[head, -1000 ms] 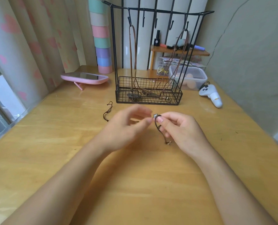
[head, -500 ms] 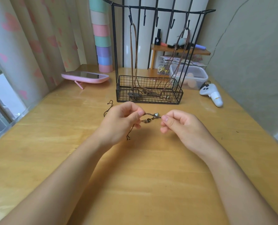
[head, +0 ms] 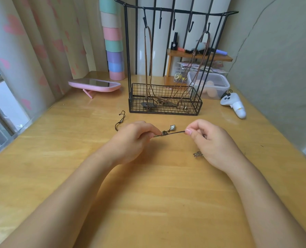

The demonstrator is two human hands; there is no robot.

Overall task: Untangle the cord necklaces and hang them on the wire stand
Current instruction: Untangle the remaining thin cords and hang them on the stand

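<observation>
A dark cord necklace (head: 173, 132) with a small silver charm (head: 172, 127) is stretched taut between my hands above the wooden table. My left hand (head: 132, 140) pinches its left part; my right hand (head: 209, 140) pinches its right end. A loose cord end (head: 121, 119) lies on the table left of my left hand. A small metal pendant (head: 197, 154) lies under my right hand. The black wire stand (head: 180, 10) stands behind, with two brown cord necklaces (head: 147, 65) (head: 201, 56) hanging from its hooks into its basket (head: 164, 108).
A pink-framed mirror (head: 95, 84) lies at the back left beside a stack of pastel rings (head: 113, 43). A clear plastic box (head: 208, 85) and a white controller (head: 235, 104) sit at the back right. A small wooden shelf (head: 198, 55) stands behind the stand.
My hands have drawn apart, pulling the dark cord straight between them. The charm now sits midway on the cord, and a metal pendant shows under my right hand.
</observation>
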